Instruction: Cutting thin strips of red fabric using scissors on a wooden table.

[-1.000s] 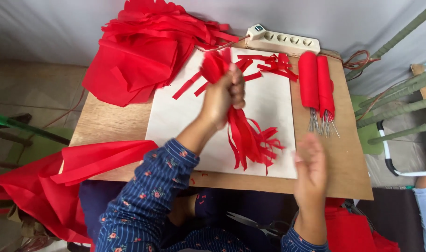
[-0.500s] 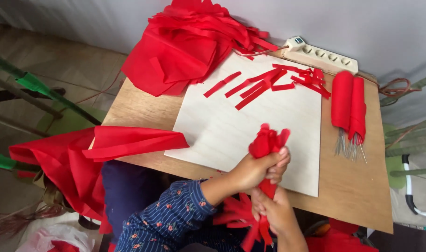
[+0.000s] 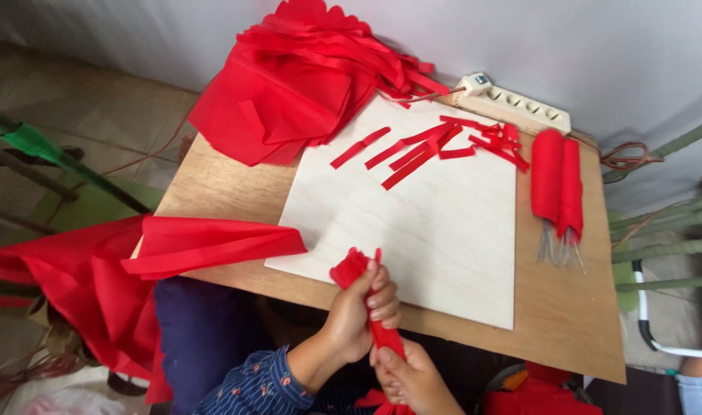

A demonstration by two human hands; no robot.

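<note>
Red paper bundle clasped, left hand, right hand, seemingly tight.

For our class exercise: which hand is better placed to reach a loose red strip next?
Probably the left hand: it grips the bundle by the board; the right hand sits lower.

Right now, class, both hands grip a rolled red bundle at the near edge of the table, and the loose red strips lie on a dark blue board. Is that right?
Not quite. The left hand and right hand do grip the rolled red bundle at the table's near edge, but the loose red strips lie on a pale, light-wood board, not a dark blue one. The head view shows this.
</note>
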